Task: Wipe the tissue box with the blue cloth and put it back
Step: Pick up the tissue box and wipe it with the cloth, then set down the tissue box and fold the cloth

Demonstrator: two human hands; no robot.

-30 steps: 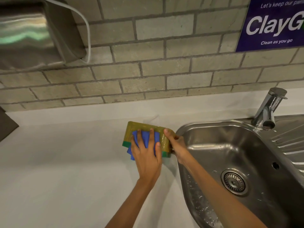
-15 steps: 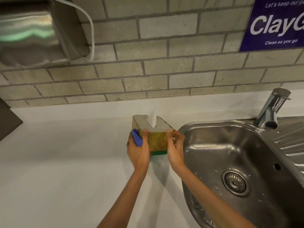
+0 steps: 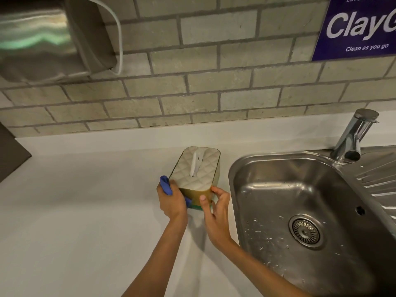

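The tissue box [image 3: 196, 170] stands upright on the white counter [image 3: 85, 211], its quilted pale top facing up with a white tissue poking out of the slot. Its sides are gold with a green base strip. My left hand [image 3: 172, 199] holds the bunched blue cloth [image 3: 166, 185] against the box's near left corner. My right hand [image 3: 215, 204] touches the near right corner with thumb and fingertips, fingers spread.
A steel sink [image 3: 300, 211] with a drain lies just right of the box, a tap [image 3: 353, 138] behind it. A steel dispenser [image 3: 42, 37] hangs on the brick wall at upper left. A blue sign [image 3: 357, 26] is upper right.
The box went from lying on its side under the cloth to standing upright. It now sits lower on the counter, and my right fingers have loosened from its side.
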